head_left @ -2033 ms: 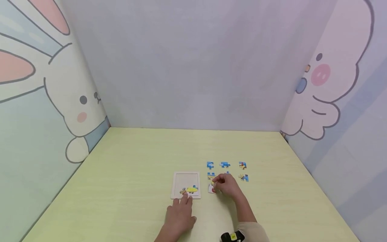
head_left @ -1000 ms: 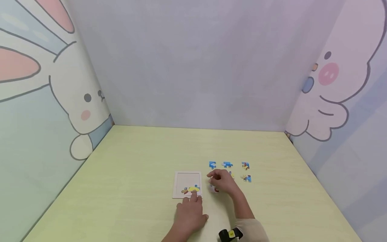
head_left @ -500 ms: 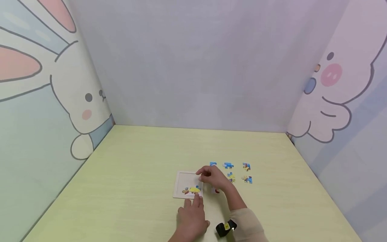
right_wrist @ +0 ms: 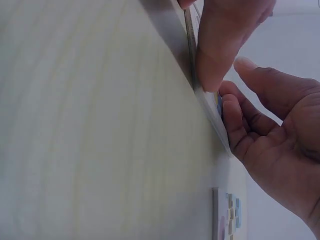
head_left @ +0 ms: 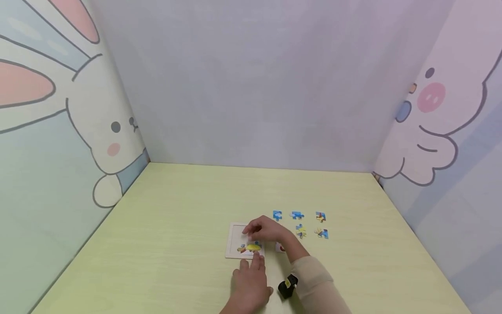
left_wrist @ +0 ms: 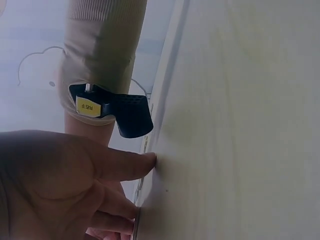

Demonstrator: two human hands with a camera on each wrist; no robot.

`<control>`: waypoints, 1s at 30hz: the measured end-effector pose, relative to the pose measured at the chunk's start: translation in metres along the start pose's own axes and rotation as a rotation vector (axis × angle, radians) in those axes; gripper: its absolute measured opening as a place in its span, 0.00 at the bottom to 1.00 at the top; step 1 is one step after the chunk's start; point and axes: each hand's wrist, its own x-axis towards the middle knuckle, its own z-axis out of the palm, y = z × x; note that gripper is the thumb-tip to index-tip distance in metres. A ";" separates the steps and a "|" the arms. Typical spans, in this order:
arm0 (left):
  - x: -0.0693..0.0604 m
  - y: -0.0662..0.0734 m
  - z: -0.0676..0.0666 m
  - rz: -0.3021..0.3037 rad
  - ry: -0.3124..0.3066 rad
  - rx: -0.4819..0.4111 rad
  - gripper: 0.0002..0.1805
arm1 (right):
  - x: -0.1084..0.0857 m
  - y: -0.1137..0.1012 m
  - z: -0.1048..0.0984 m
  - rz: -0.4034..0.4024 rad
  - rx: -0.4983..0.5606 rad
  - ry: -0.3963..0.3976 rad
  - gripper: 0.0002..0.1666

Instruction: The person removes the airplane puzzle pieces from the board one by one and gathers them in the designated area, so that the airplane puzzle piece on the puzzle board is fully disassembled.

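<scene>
A pale square puzzle tray (head_left: 228, 244) lies flat on the table. Along its lower side sit joined jigsaw pieces (head_left: 253, 247) with a yellow shape on them. My left hand (head_left: 250, 283) rests at the tray's near edge, its fingers extended onto the rim and the thumb (left_wrist: 135, 165) on the table. Over the tray's right half is my right hand (head_left: 267, 228), thumb and fingers bent together around a jigsaw piece that the fingers hide. In the right wrist view, the left fingers (right_wrist: 215, 60) press down beside the right hand's curled fingers.
Several loose jigsaw pieces lie right of the tray, among them a blue one (head_left: 277, 215), a blue and white one (head_left: 296, 215) and a yellow one (head_left: 300, 231). One with a red spot (head_left: 280, 247) is partly behind the right forearm. Patterned walls enclose the table (head_left: 176, 226).
My right hand has lifted a jigsaw piece from the left column and moved left over the tray. My left hand has shifted slightly right along the tray's near edge.
</scene>
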 end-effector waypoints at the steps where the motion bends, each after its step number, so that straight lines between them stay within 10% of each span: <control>1: 0.000 0.000 0.000 0.003 0.004 -0.005 0.42 | 0.002 -0.001 0.000 -0.007 -0.019 -0.008 0.10; 30: -0.002 0.001 -0.003 0.014 0.014 0.060 0.43 | 0.017 -0.015 0.006 0.056 -0.123 -0.195 0.08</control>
